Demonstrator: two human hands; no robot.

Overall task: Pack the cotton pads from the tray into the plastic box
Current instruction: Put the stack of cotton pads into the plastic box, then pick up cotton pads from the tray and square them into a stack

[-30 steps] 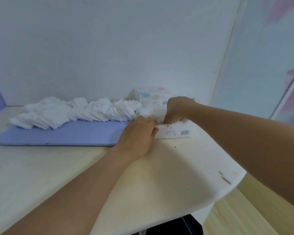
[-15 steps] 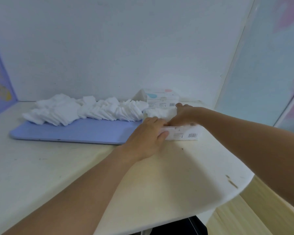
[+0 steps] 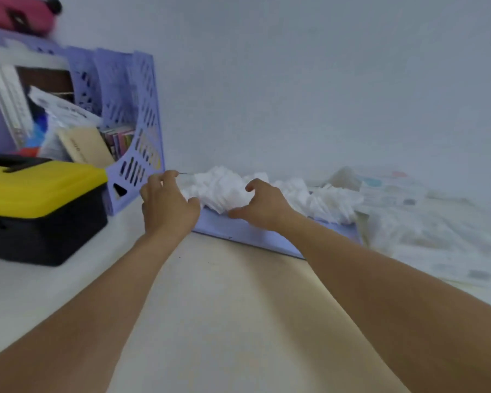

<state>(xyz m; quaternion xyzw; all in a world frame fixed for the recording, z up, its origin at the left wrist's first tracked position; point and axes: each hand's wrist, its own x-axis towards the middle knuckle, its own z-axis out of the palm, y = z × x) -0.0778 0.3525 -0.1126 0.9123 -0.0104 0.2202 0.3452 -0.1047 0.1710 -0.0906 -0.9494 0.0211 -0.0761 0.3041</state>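
Note:
A heap of white cotton pads (image 3: 224,188) lies along the back of the flat lilac tray (image 3: 247,234) by the wall. My left hand (image 3: 166,207) hovers at the left end of the heap, fingers loosely curved and holding nothing. My right hand (image 3: 262,204) reaches over the tray's front edge with thumb and fingers spread toward the same clump, not gripping it. The plastic box (image 3: 437,239) is a blurred pale shape at the right, filled with white pads, with its printed lid (image 3: 389,185) behind it.
A lilac perforated file rack (image 3: 128,131) stuffed with books and papers stands at the left against the wall. In front of it sits a black case with a yellow lid (image 3: 37,199). The white table (image 3: 219,321) stretches toward me between my forearms.
Both hands have left the plastic box and moved left to the far end of the cotton pad heap. The view has swung left, bringing the rack and the yellow-lidded case into sight.

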